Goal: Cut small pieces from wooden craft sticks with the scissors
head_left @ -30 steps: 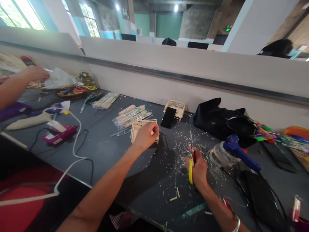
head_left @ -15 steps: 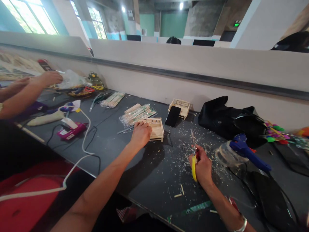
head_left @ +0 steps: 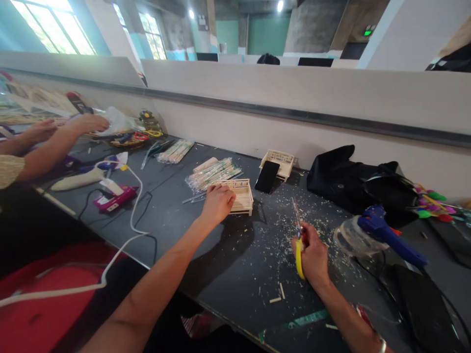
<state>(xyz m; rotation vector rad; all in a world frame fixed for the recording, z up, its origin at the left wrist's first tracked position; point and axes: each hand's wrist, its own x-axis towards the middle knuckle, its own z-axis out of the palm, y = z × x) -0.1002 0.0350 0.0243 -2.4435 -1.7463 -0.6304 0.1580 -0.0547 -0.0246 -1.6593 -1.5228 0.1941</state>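
My left hand (head_left: 220, 202) is closed over the left end of a small wooden model bench (head_left: 243, 200), which has a slatted seat and a latticed back. Its fingers hide that end of the bench. In my right hand (head_left: 312, 252) is a pair of scissors (head_left: 300, 260) with yellow handles, the blades pointing away from me over scattered pale chips. A second model bench (head_left: 283, 164) stands farther back, with a black phone (head_left: 267, 176) leaning against its front. Plastic-wrapped bundles of sticks (head_left: 215, 172) lie just beyond my left hand.
On the right are a black bag (head_left: 353, 181), a blue glue gun (head_left: 390, 238) and a clear plastic tub (head_left: 353, 235). A purple power strip (head_left: 116, 198) with a white cord (head_left: 134, 218) lies left. Another person's hands (head_left: 88, 123) work at far left. A low partition (head_left: 235, 88) runs behind.
The whole view has shifted slightly, so things appear a little farther right. Both hands keep their holds on the bench and scissors. The other person's hands have moved a little.
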